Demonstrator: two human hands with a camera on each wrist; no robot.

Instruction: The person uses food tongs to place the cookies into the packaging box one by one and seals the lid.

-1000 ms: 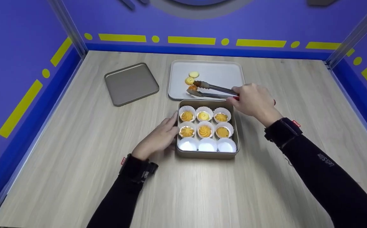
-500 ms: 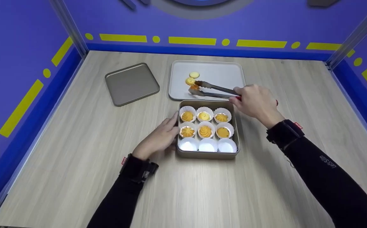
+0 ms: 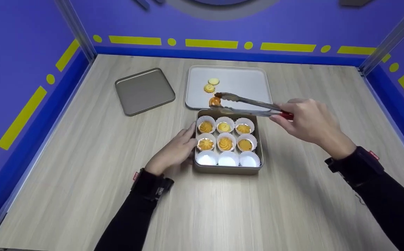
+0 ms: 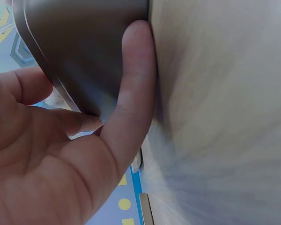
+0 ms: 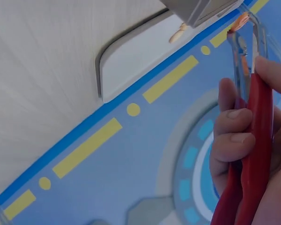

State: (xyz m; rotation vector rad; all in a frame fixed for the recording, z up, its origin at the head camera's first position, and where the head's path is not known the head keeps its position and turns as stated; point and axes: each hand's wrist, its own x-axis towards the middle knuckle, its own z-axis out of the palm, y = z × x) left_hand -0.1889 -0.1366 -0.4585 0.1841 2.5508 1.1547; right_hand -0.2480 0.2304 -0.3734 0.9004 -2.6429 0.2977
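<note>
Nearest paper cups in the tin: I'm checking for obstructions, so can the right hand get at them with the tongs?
Probably yes: the tin is open, and the left hand touches its left side, clear of the nearest paper cups. The right hand should only need to draw the tongs nearer.

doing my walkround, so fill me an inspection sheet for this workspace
Surface: pale wood-grain table
Job's things: box with nine paper cups, near three empty; tongs pinch an orange cookie; two pale cookies on white tray
Clutter: flat brown lid or tray, left of white tray
Grippers: left hand against box's left side; right hand holds tongs
Cables: nothing certain; thin strand by right wristband
Surroundings: blue panels with yellow markings
</note>
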